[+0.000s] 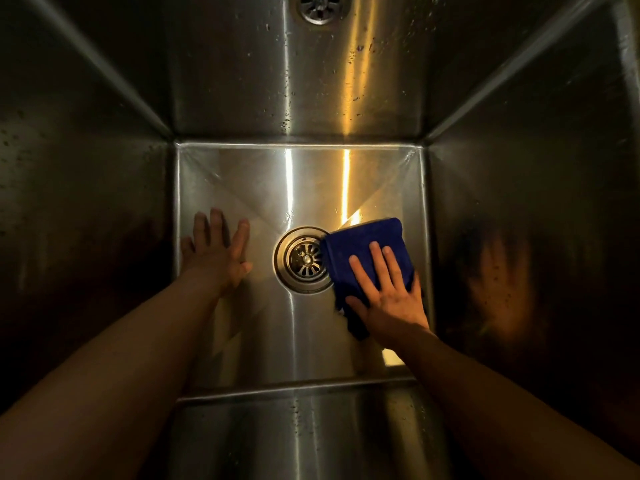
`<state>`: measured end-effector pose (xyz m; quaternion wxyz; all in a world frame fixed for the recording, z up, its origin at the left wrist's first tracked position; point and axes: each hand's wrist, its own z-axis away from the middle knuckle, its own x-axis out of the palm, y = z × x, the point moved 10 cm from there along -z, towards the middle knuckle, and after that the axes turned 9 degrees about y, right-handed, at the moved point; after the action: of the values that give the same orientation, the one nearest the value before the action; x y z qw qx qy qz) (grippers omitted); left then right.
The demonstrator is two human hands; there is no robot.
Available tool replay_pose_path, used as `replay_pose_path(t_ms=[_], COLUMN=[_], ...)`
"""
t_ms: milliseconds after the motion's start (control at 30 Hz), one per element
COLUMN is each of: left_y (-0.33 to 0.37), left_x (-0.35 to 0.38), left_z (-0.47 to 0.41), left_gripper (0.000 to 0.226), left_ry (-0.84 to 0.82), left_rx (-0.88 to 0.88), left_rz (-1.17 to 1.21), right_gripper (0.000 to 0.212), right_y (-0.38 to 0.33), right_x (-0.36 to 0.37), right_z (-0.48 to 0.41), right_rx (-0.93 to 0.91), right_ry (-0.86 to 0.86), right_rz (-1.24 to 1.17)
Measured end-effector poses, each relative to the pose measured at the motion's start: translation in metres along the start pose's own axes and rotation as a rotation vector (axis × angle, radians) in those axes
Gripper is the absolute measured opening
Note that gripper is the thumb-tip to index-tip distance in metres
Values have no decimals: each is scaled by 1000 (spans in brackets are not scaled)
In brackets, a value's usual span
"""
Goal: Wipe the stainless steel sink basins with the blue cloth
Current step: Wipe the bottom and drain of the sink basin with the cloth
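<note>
I look straight down into a deep steel basin (242,341), and both of my bare forearms reach in from the near edge. Nearest me the front wall shows a few water drops and a dull sheen.

On the floor of the basin, toward its right edge, my right hand (388,299) lies flat with fingers spread, palm pressed down on the cloth (367,244); it does not clutch the cloth, it only pins it against the steel. The cloth is dark blue, folded into a rough square. Its near part is bunched under my palm, its far corner lies flat just beyond my fingertips, and its left edge overlaps the right rim of the drain (301,259).

My left hand (216,251) is open too, fingers splayed, resting flat on the basin floor near its left edge, holding nothing. It lies left of the drain and apart from it.

The drain sits in the middle of the floor, a round strainer with slots around a small centre knob. Creases run from it to the far corners of the floor.

Beyond, the back wall carries streaks of white and yellow light and scattered drops. At its top a mirrored image of the drain shows. The right wall holds a blurred reflection of my right hand.
</note>
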<state>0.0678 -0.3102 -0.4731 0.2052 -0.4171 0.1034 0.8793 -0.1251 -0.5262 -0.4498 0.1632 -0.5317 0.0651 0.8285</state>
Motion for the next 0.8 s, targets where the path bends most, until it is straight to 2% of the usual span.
replay_pose_path(t_ms=[100,200,367,567,800], left_y=[0,-1,-1,1,2], left_x=[-1,0,2,2,-1], left_z=[-1,-3,-6,-4,-2], left_gripper=[82,82,81,79,78], left_ry=[14,14,29,-11,-22], left_rx=[2,1,1,1,9], left_rz=[6,4,0,-1,32], right_gripper=[70,70,73,71,78], right_y=[0,-1,-3,-1,-4], right_x=[-12,-45,-72,-66,-15], right_z=[-22,-81,-157,-129,-24], right_rx=[23,137,236,82,40], right_ry=[72,164,116,151,42], right_rz=[34,-12,60,92,95])
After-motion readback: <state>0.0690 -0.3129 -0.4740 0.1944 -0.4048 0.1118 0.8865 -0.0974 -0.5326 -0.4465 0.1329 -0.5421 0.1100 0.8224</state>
